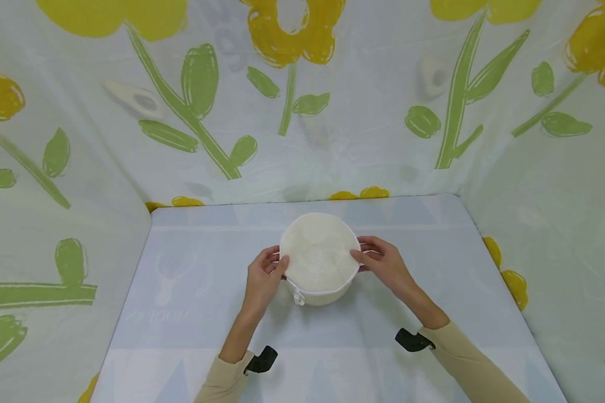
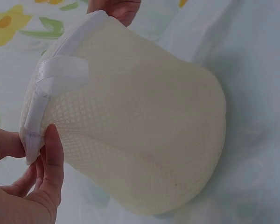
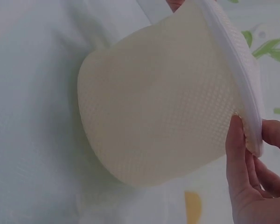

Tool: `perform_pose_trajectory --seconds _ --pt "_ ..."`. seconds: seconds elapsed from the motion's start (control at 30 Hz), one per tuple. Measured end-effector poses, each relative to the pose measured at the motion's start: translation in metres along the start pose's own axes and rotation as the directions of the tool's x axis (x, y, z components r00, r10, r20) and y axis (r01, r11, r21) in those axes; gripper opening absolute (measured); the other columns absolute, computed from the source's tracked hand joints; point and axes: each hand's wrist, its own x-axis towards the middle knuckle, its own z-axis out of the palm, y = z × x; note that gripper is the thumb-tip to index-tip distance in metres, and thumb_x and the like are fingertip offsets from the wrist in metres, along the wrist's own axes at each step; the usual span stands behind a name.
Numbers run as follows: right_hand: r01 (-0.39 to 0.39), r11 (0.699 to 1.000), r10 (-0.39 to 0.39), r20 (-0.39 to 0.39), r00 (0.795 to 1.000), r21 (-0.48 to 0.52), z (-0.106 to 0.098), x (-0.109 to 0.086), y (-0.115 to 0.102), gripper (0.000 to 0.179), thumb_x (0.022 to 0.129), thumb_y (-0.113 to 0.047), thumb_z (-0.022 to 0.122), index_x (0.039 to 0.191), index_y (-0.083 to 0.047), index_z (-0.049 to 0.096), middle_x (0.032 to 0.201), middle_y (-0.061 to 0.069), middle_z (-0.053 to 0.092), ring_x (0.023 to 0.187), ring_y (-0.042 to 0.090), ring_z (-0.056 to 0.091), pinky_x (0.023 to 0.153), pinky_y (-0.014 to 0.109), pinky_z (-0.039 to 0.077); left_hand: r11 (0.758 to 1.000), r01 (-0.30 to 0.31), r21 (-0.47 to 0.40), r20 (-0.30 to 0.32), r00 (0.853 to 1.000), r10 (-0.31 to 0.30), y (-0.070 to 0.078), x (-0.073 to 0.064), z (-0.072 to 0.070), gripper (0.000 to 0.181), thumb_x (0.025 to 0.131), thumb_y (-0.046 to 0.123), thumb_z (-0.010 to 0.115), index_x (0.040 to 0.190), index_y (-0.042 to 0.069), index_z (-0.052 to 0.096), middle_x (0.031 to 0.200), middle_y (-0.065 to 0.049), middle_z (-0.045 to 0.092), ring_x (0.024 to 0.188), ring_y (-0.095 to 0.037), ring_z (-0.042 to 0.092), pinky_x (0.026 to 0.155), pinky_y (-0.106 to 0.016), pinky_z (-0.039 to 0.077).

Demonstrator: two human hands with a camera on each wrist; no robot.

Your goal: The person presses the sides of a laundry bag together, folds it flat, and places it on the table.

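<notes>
A cream mesh laundry bag point(image 1: 319, 254), round and closed on top with white piping, is held above the table between both hands. My left hand point(image 1: 263, 280) pinches its rim on the left, thumb on top and fingers beneath. On the opposite side my right hand point(image 1: 385, 263) pinches the rim the same way. A white zipper pull point(image 1: 298, 296) hangs at the front left of the rim. In the left wrist view a white fabric tab point(image 2: 63, 74) covers part of the zipper band. The bag's body point(image 3: 149, 112) bulges below the rim in the right wrist view.
Under the hands lies a table with a pale blue and white cover point(image 1: 333, 352), a faint deer print at left. Hanging sheets with yellow flowers and green leaves point(image 1: 373, 112) enclose its back and sides. Black wrist cameras point(image 1: 262, 360) sit at both sleeves.
</notes>
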Motion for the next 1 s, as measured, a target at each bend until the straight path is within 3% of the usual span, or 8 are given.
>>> perform_pose_trajectory --seconds 0.33,1.0 --pt "0.005 1.000 -0.005 0.003 1.000 -0.002 -0.007 -0.010 0.003 0.053 0.095 -0.032 0.076 0.136 -0.004 0.059 0.121 0.019 0.065 0.090 0.020 0.070 0.077 0.028 0.061 1.000 0.018 -0.010 0.017 1.000 -0.017 -0.004 -0.004 0.006 0.037 0.097 0.007 0.071 0.130 -0.003 0.060 0.111 -0.019 0.065 0.082 -0.014 0.066 0.067 -0.023 0.058" --pt "-0.024 1.000 0.024 -0.005 1.000 -0.013 -0.001 -0.006 0.021 0.052 0.095 -0.030 0.077 0.136 -0.004 0.059 0.120 0.018 0.066 0.089 0.021 0.070 0.076 0.029 0.061 0.999 -0.049 0.024 0.021 0.999 0.048 -0.022 -0.005 0.006 0.037 0.097 0.005 0.070 0.129 -0.008 0.059 0.107 -0.022 0.065 0.075 -0.009 0.063 0.063 -0.021 0.056"
